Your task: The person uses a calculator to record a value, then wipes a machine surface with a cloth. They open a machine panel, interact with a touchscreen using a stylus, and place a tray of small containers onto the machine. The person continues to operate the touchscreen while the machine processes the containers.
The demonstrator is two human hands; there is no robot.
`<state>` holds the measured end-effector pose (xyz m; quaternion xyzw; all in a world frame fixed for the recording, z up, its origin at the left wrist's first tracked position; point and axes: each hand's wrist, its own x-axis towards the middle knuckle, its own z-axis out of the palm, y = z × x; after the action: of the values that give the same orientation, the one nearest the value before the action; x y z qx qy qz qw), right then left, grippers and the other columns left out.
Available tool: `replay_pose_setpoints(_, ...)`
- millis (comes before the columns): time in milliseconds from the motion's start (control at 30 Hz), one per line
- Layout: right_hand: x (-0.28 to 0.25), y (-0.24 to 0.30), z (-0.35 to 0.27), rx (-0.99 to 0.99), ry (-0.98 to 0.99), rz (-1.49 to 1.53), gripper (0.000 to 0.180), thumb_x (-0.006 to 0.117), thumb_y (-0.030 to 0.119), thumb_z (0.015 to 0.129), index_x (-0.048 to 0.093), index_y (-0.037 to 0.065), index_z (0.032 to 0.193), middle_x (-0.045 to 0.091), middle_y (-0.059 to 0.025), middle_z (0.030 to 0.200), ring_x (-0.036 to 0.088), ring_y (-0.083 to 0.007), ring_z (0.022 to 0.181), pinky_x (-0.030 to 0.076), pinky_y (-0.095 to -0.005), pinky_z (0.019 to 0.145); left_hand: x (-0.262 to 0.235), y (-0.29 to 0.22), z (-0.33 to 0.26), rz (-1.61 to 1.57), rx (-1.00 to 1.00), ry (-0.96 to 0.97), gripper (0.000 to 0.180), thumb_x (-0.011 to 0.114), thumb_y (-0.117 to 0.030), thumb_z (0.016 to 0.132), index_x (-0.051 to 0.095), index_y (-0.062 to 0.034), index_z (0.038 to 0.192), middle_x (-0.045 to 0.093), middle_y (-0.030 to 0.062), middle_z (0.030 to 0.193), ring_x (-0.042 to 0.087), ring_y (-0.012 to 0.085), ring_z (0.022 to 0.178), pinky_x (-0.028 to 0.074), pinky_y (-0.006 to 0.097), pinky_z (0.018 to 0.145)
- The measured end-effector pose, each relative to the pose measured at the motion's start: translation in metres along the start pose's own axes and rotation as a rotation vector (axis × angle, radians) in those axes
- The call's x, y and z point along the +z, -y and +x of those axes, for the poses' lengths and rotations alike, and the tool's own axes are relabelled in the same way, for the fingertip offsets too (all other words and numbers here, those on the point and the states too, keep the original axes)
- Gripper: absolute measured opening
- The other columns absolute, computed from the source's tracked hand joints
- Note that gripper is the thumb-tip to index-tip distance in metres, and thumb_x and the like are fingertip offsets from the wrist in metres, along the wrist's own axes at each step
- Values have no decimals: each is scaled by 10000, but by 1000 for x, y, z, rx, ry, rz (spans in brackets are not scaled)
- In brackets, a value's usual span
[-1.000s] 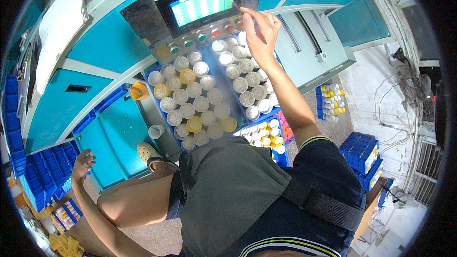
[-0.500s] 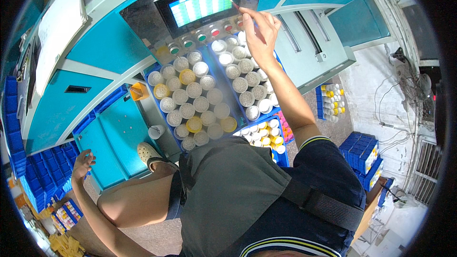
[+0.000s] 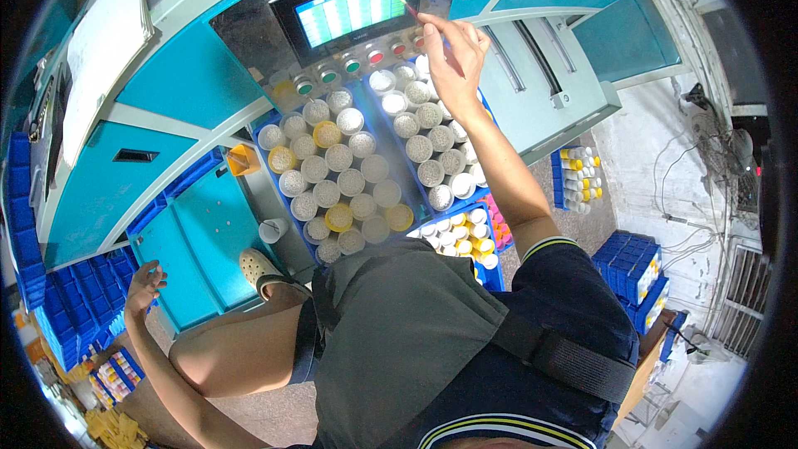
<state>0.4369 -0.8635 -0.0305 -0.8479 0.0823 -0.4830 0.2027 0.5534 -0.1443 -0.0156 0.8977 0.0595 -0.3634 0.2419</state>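
Observation:
My right hand (image 3: 455, 54) reaches up to the control panel, its fingers closed in a pinch on a thin pointed stick (image 3: 411, 9). The stick looks dark red by the fingers, and its pale tip lies against the right part of a lit touch screen (image 3: 353, 8). A row of round green and red buttons (image 3: 352, 65) runs below the screen, partly behind the hand. Low on the left, my left hand (image 3: 146, 286) hangs beside a turquoise panel, open with loosely bent fingers and nothing visible in it.
Below the screen, blue trays (image 3: 378, 116) hold many round white and yellow tubs filled with pale pieces. A tray of capped bottles (image 3: 457, 237) sits near my apron. Blue crates (image 3: 628, 266) are stacked at right, more blue trays (image 3: 79, 299) at left. A white cup (image 3: 272, 230) stands near my foot.

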Motion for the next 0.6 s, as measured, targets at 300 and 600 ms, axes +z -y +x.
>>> replay_pose_setpoints(300,1,-1,0,3,-2,5,169,676,160,962,766,132,1103,747,55,856,609,-135,913,320,-348,965,-1,3,2,-25,-7,5,847,673,-633,922,496,4,1451,706,195,1136,704,260,950,509,333,665)
replay_pose_setpoints(600,1,-1,0,2,3,12,171,674,168,967,764,133,1108,746,53,868,606,-135,918,319,-348,969,-1,5,3,-5,19,-6,843,666,-629,930,494,11,1451,706,193,1121,704,251,941,506,327,646)
